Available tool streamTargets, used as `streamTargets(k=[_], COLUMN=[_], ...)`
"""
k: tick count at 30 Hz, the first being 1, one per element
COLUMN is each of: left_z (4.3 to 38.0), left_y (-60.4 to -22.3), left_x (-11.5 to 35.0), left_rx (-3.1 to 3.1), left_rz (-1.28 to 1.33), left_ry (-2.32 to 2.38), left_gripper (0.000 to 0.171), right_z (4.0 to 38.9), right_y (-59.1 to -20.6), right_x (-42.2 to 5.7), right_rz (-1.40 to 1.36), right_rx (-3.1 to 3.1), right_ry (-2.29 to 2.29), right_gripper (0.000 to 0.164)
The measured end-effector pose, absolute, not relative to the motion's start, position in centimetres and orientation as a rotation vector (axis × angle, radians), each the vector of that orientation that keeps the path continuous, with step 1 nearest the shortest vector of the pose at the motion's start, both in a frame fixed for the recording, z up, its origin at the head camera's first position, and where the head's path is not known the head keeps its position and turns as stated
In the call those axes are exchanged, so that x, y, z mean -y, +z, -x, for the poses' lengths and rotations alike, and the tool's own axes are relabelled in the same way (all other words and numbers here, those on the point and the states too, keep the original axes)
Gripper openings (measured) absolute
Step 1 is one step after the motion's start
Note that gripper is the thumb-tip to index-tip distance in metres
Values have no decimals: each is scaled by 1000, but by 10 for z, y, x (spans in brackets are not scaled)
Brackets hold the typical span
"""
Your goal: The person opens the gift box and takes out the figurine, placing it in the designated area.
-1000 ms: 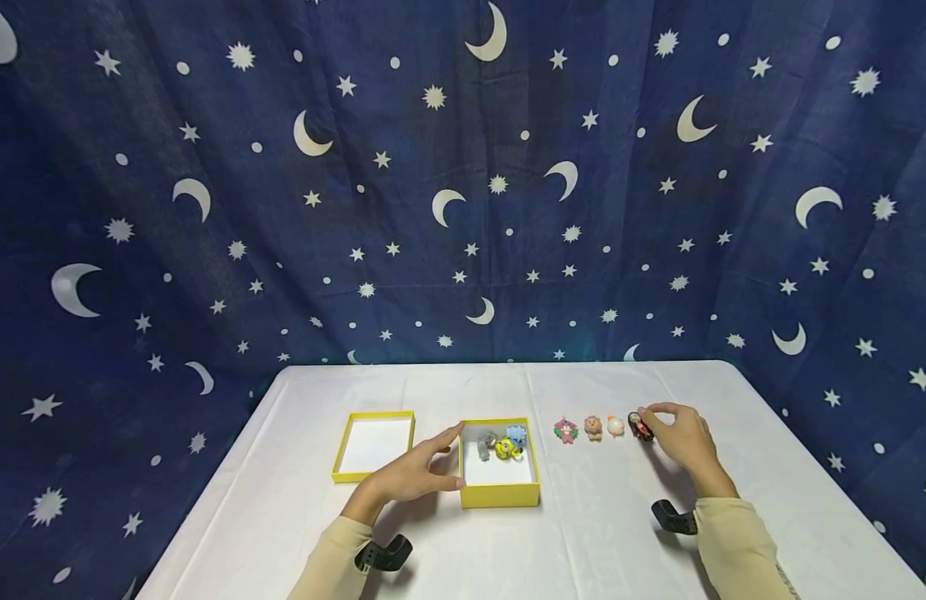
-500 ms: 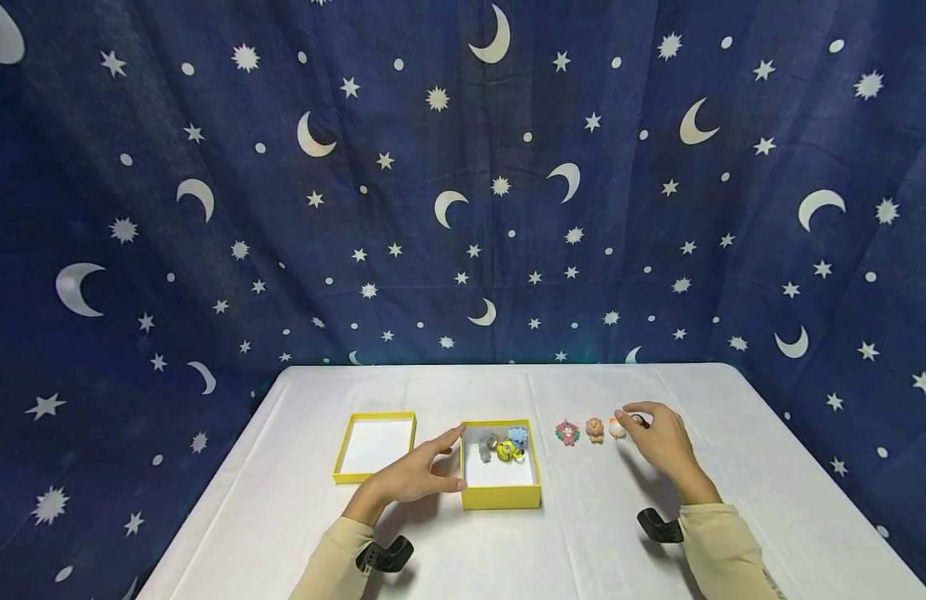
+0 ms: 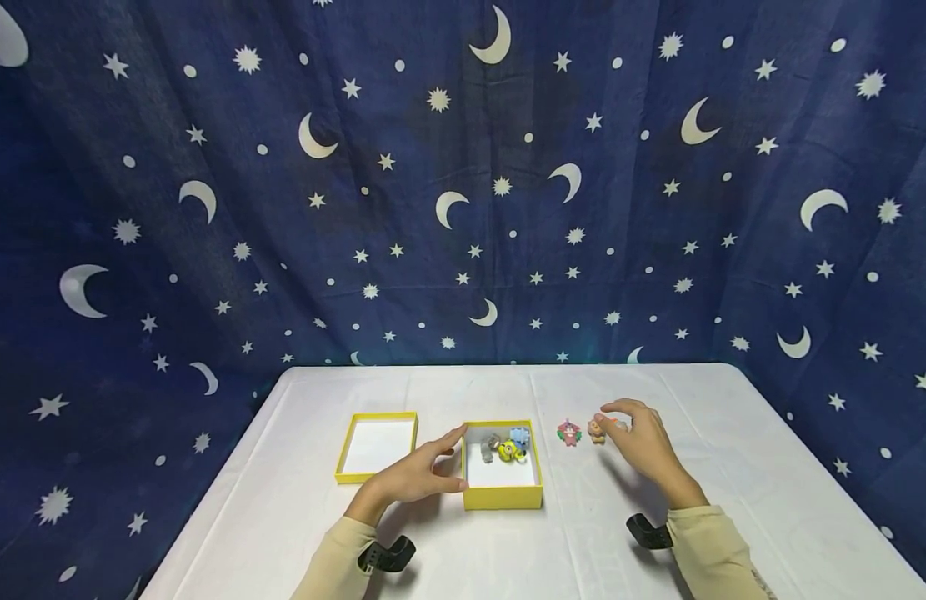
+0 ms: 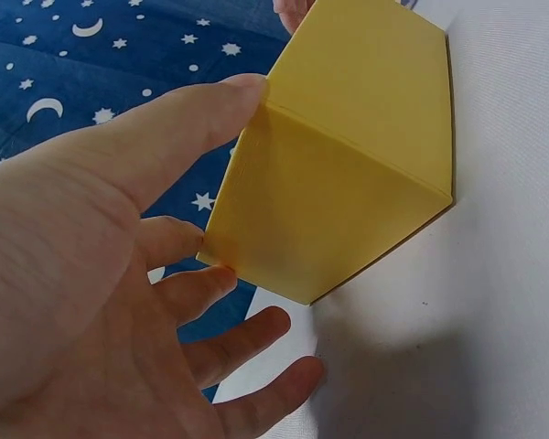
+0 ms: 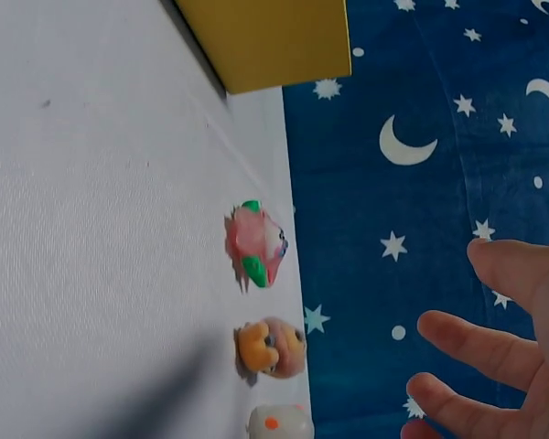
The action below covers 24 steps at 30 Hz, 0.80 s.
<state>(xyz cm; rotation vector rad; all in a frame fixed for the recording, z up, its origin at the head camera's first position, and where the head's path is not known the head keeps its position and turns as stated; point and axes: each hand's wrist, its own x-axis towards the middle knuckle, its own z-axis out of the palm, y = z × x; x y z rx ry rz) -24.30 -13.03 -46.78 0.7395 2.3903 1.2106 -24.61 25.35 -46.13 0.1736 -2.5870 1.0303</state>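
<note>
My left hand (image 3: 416, 477) rests against the left side of a yellow box (image 3: 503, 498), thumb at the near corner and index finger at the far one. The other fingers spread loosely in the left wrist view. Inside the box lie a grey figurine (image 3: 488, 450), a yellow figurine (image 3: 509, 451) and a blue figurine (image 3: 520, 437). Over the row of figurines hovers my right hand (image 3: 644, 442), with nothing in its loosely spread fingers. Nearest its fingertips is a brown figurine (image 3: 595, 432). A white figurine with orange spots (image 5: 279, 422) is partly covered by the hand in the head view.
Left of the box lies its yellow-rimmed lid (image 3: 376, 450), white inside facing up. A pink and green figurine (image 3: 569, 432) stands between the box and the brown one. Beyond the white table (image 3: 463, 558) hangs a dark blue curtain (image 3: 402, 208) with moons and stars.
My right hand has moved left along the row, away from the dark figurine it was touching, which the hand now hides. The left hand and the box have stayed in place.
</note>
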Motion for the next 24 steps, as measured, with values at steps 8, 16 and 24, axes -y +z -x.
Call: streamTargets(k=[8, 16, 24], left_z=[243, 243, 241], left_y=[-468, -468, -468], left_x=[131, 131, 131], left_rx=[-2372, -2389, -2389], left_rz=[-747, -715, -688], left_ry=[1216, 1214, 1212], left_gripper=[88, 88, 88], right_z=[243, 247, 246], right_y=[-464, -467, -469], right_x=[-239, -218, -205], right_rz=[-175, -244, -331], right_rx=[2629, 2625, 2645], right_ry=[1035, 1039, 1028], right_gripper=[32, 30, 31])
